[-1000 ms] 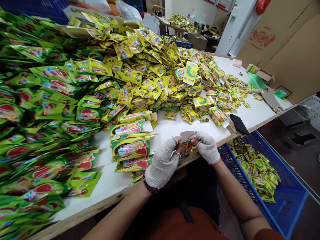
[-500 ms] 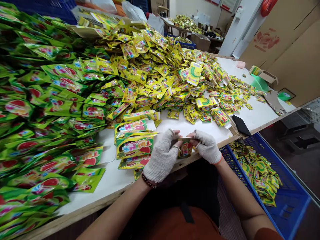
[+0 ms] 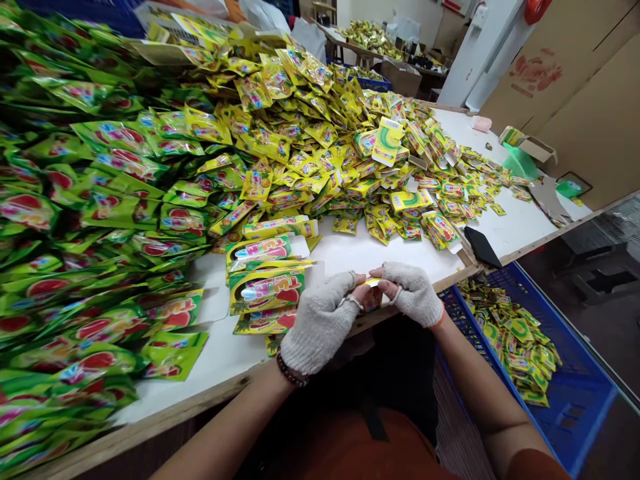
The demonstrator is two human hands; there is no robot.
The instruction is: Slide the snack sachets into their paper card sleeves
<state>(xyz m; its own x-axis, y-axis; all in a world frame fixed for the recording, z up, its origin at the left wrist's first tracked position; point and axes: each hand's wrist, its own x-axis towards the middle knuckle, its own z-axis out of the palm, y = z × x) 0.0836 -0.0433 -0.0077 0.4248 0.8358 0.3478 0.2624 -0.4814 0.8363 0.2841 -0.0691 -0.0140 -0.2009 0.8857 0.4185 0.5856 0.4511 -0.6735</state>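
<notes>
Between my two hands, at the front edge of the table, is a small printed carton (image 3: 372, 300), partly covered by my fingers. My left hand (image 3: 325, 320), in a white fingerless glove, pinches its left side. On its right side, my gloved right hand (image 3: 413, 293) grips with thumb and fingers at the top edge. Just left of my left hand stand several larger yellow-green cartons (image 3: 267, 290) in a row. Beyond both hands lies a heap of small yellow packets (image 3: 315, 167) mixed with small cartons.
Green watermelon-print pouches (image 3: 115, 213) are piled along the left. A black phone (image 3: 482, 247) lies at the table's front edge, on the right. Below it stands a blue crate (image 3: 580, 413) holding filled small cartons (image 3: 525, 347). Large cardboard boxes (image 3: 565, 87) stand at the back right.
My fingers have closed in over the top of the small carton, which shows less of its printed front and a yellow upper edge. My left hand has shifted slightly down.
</notes>
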